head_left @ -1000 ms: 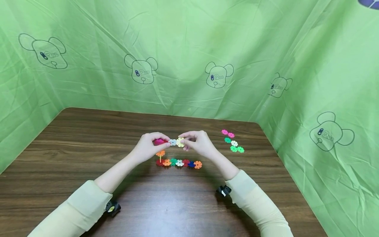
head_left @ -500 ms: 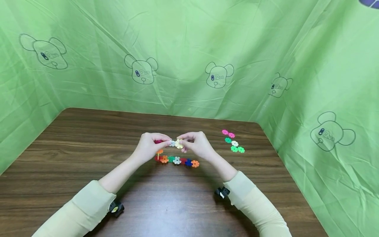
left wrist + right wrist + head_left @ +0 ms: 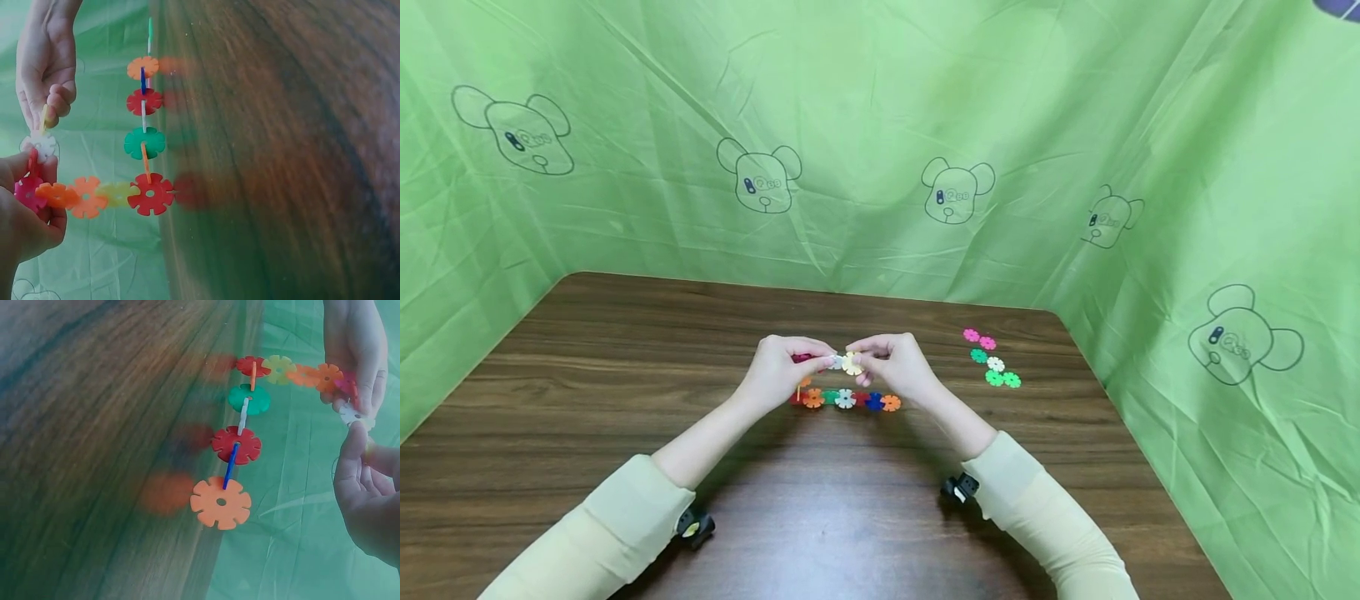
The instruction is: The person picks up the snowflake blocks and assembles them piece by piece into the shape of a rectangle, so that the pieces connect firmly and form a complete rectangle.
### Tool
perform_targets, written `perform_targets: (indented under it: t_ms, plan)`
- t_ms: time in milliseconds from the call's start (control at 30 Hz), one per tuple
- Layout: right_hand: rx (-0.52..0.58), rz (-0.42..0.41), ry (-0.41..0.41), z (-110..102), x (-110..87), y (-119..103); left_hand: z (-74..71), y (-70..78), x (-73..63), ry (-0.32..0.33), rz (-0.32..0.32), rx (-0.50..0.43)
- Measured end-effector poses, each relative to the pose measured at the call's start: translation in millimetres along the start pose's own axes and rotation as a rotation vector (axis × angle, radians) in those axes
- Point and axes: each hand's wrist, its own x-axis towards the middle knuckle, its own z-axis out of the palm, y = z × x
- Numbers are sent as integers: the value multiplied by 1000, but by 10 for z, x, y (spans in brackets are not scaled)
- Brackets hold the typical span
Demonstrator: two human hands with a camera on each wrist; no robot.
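Observation:
A chain of slotted plastic flower discs hangs between the two hands. My left hand grips its upper corner, at a pink disc and the red disc beside it. A white disc joins on there. My right hand pinches a yellow disc at the white one's edge. Two orange discs and a yellow-green disc lead down to a red corner disc. From it runs the lower row, through a green disc to an orange end disc.
Several loose discs lie at the right on the brown wooden table: two pink discs, a white disc and green discs. A green curtain with bear outlines stands around the far edges.
The chain's lower row has swung away from the person and slightly left, up closer under the hands. My right hand has shifted slightly left with the yellow disc. The loose discs have stayed put.

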Motion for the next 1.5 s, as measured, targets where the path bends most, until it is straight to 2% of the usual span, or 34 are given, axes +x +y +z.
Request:
perform_targets:
  t_ms: [133, 367, 600, 733, 900, 1067, 1233, 1367, 1500]
  plan:
    - [27, 16, 17, 6, 26, 36, 16, 23, -11, 2, 10, 22]
    - [96, 69, 102, 58, 0, 4, 60, 36, -18, 81, 51, 55]
    - [153, 90, 180, 129, -39, -11, 115, 44, -27, 120, 77, 84]
    - [196, 100, 177, 136, -38, 33, 113, 47, -14, 121, 77, 124]
    - [213, 101, 115, 101, -35, 99, 85, 48, -1, 66, 50, 119]
    - [164, 67, 57, 32, -36, 116, 54, 22, -8, 37, 54, 112]
    - [76, -10, 48, -103, -58, 120, 16, -5, -18, 21, 45, 101]
    - [-59, -110, 54, -258, -89, 117, -10, -10, -21, 6, 12, 80]
    - [-261, -198, 67, -428, -131, 127, -22, -4, -21, -3, -12, 76]
